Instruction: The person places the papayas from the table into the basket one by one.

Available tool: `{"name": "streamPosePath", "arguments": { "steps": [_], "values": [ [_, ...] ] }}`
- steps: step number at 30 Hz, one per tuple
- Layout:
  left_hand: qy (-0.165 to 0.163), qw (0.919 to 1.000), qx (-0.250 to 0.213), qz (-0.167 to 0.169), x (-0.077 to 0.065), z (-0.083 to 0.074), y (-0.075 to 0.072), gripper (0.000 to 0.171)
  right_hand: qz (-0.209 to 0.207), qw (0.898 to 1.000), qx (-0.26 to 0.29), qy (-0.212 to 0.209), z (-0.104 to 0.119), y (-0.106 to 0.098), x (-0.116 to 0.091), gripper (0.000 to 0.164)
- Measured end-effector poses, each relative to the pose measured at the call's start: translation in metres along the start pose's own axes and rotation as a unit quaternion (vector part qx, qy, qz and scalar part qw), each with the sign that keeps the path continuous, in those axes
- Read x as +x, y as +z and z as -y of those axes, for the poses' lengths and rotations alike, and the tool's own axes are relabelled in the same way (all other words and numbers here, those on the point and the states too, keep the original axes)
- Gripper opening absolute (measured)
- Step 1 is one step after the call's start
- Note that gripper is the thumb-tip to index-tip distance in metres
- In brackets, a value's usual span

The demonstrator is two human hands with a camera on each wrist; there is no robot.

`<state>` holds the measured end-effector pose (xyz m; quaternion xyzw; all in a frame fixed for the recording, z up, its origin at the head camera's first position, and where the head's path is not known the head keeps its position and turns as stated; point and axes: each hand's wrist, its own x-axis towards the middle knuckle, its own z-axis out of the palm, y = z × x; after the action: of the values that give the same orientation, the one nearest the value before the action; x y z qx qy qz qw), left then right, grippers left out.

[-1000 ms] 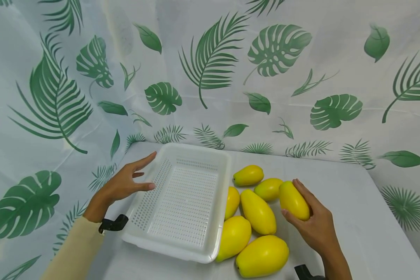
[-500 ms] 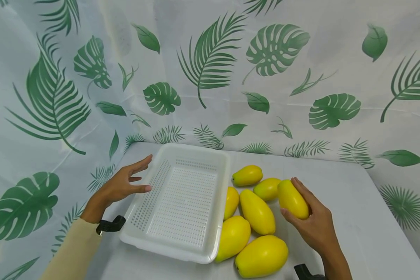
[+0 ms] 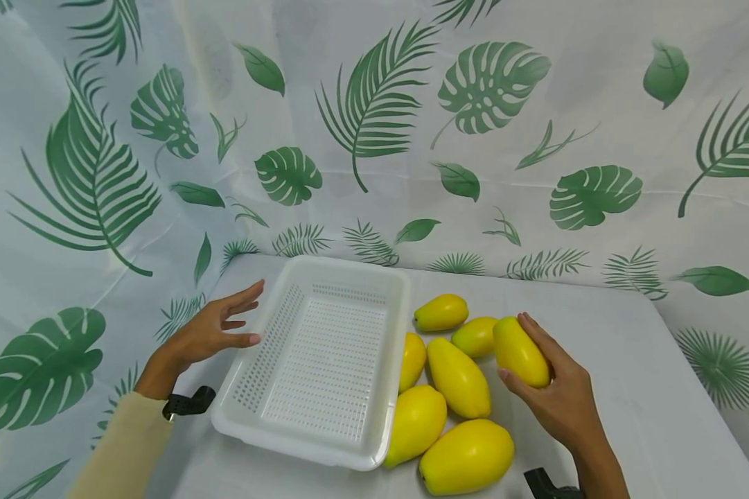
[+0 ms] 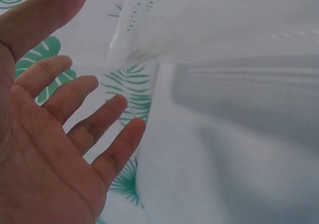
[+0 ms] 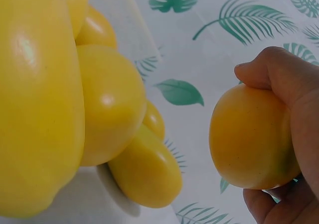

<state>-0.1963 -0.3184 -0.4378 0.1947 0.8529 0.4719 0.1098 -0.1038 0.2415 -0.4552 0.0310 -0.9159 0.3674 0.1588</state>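
Right hand (image 3: 564, 395) grips yellow fruit (image 3: 521, 352), thumb on one side, fingers curled round other. Right wrist view: held fruit apart from six other fruits (image 3: 458, 378), which lie grouped on white table (image 3: 636, 367), between basket and right hand. Left hand (image 3: 208, 329) holds nothing; fingers spread, thumb apart, beside left rim of white basket (image 3: 327, 360). Thumb tip near rim, contact cannot be told. Held fruit well apart from left hand, basket between. Leaf-print sheet (image 3: 598, 90) behind table.
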Motion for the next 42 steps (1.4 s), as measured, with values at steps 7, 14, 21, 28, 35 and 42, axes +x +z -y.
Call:
{"name": "streamPosePath", "arguments": {
  "steps": [7, 14, 21, 28, 35, 42],
  "values": [
    [0.0, 0.9998, -0.004, 0.017, -0.003, 0.007, 0.0, 0.096, 0.001, 1.0, 0.001, 0.001, 0.001, -0.001, -0.001, 0.095],
    [-0.009, 0.9996, -0.01, 0.026, -0.005, 0.015, 0.003, 0.096, -0.001, 1.0, 0.0, 0.0, 0.003, -0.002, -0.001, 0.094],
    [0.007, 0.9986, -0.026, 0.044, -0.004, 0.022, 0.006, 0.093, -0.006, 1.0, 0.0, -0.02, 0.006, -0.001, 0.002, 0.095],
    [0.001, 0.9984, -0.031, 0.047, -0.005, 0.026, 0.006, 0.092, 0.003, 0.998, 0.035, -0.06, 0.011, -0.001, 0.01, 0.093],
    [-0.002, 0.9975, -0.048, 0.052, -0.004, 0.025, 0.007, 0.09, 0.049, 0.995, 0.065, -0.064, 0.017, -0.004, 0.018, 0.089],
    [0.002, 0.9963, -0.062, 0.059, -0.003, 0.026, 0.009, 0.091, 0.107, 0.984, 0.128, -0.06, 0.02, -0.006, 0.028, 0.085]
  ]
}}
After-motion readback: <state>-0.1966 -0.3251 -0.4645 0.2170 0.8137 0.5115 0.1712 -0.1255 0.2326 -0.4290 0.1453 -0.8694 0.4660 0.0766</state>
